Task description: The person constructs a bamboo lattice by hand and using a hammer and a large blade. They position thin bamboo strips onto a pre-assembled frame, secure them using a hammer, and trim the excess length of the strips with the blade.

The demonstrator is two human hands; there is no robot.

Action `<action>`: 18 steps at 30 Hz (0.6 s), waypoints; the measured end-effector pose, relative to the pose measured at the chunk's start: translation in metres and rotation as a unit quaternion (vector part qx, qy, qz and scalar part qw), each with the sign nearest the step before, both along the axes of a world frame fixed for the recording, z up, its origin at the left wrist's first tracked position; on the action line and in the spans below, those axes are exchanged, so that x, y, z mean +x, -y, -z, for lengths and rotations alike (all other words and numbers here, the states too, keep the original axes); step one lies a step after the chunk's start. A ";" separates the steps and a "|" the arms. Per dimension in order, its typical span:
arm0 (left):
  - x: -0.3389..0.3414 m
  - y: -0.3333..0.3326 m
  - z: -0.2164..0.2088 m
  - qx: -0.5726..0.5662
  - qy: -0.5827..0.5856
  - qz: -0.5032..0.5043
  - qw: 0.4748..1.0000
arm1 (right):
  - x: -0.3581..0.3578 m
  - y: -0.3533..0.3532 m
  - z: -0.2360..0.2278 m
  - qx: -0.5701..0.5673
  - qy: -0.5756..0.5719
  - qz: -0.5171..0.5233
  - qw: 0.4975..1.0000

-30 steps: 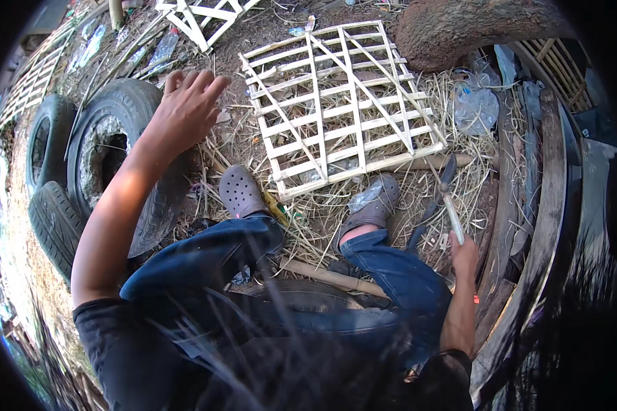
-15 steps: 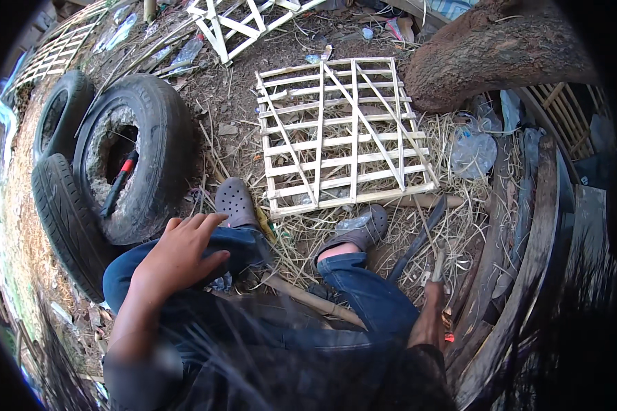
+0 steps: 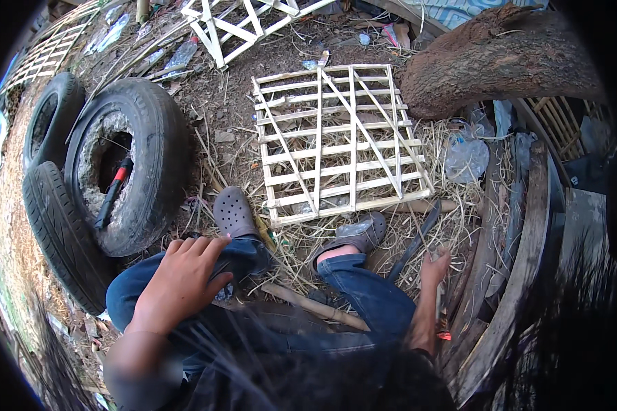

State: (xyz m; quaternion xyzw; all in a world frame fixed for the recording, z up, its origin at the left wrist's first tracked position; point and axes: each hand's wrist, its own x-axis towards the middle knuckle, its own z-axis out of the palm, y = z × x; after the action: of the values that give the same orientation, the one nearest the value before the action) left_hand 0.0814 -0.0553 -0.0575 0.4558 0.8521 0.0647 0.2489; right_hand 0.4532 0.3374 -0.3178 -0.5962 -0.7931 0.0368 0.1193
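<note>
A slatted panel (image 3: 352, 151) lies ahead of the person's 2 clogs (image 3: 234, 212), with another slatted frame (image 3: 253, 47) beyond its far left corner. A tree trunk (image 3: 500, 65) is beside its far right corner. To the left are 3 tyres (image 3: 161, 157); a handled tool (image 3: 113, 193) rests in the largest. A blade (image 3: 415, 243) lies between the clogs and the right hand (image 3: 434, 266); planks (image 3: 535, 226) run along the right.

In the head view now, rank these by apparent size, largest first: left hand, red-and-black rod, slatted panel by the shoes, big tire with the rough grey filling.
1. slatted panel
2. big tire
3. left hand, probably enlarged by nearness to the camera
4. red-and-black rod
</note>
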 end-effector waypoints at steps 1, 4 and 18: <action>0.000 0.001 -0.001 0.004 0.003 0.002 1.000 | -0.022 0.007 -0.003 -0.067 -0.080 -0.022 0.994; -0.004 0.010 0.004 0.018 0.015 0.022 0.999 | -0.088 0.048 0.009 -0.270 -0.283 -0.076 0.917; -0.009 0.034 -0.012 0.022 0.035 0.025 0.999 | -0.236 0.186 0.078 -0.360 -0.407 -0.034 0.839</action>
State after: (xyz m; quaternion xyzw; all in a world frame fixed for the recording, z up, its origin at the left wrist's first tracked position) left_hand 0.0725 -0.0891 -0.0457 0.4798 0.8296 0.0932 0.2701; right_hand 0.2169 0.1511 -0.3955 -0.5012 -0.6234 0.5632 0.2071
